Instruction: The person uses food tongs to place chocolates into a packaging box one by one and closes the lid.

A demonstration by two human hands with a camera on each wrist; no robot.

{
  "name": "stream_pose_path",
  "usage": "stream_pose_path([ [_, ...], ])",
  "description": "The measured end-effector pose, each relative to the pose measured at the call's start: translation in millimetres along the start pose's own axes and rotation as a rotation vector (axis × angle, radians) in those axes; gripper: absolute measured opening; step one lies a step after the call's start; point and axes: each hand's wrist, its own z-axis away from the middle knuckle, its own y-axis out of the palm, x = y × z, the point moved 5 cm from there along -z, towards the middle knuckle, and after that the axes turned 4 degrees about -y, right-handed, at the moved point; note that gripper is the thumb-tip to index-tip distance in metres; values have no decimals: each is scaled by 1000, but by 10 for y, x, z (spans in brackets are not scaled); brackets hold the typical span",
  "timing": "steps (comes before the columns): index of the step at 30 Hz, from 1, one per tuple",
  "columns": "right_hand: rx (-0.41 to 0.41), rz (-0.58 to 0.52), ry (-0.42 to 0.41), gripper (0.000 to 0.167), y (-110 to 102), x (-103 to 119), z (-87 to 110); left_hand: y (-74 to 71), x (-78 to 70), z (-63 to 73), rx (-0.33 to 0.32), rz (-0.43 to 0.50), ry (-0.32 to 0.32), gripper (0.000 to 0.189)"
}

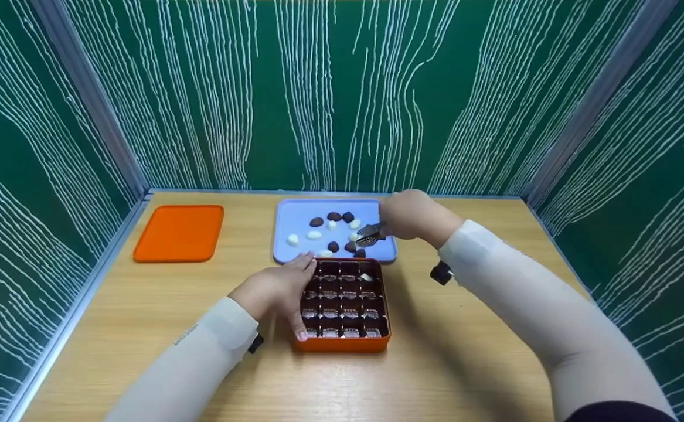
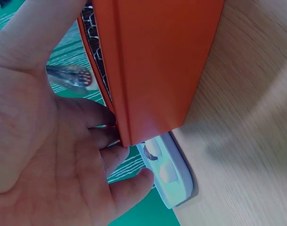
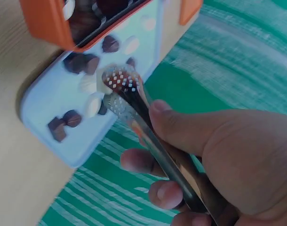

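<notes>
My left hand holds the left side of an orange box, thumb at the near corner and fingers along the far end. Inside is a dark brown divided insert; a pale piece sits in a far-right compartment. My right hand grips metal tongs with perforated tips over a light blue tray. Dark and white chocolates lie scattered there, including a dark one and a white one. The tong tips are right at a white chocolate, with a gap between them.
An orange lid lies flat at the far left of the wooden table. Green walls with white lines enclose the back and both sides. The tray stands directly behind the box, whose far edge overlaps it in the head view.
</notes>
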Motion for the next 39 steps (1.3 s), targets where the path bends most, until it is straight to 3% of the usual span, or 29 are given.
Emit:
stream_pose_path([
  [4,-12,54,-111,25,-98,215,131,-3,-2,5,-1,-2,-3,164],
  [8,1,78,-171,29,-80,400,178,-3,-13,9,-2,0,-3,165],
  [13,21,108,-177,40,7,533,125,-2,-17,2,-5,17,0,164],
  [19,42,142,-193,25,75,644,36,2,-7,-3,-2,12,-5,164],
  [31,107,198,-188,26,139,771,-71,7,2,-29,-29,-15,33,166],
  [39,189,24,-119,29,-79,583,18,6,24,-17,-18,25,23,166],
])
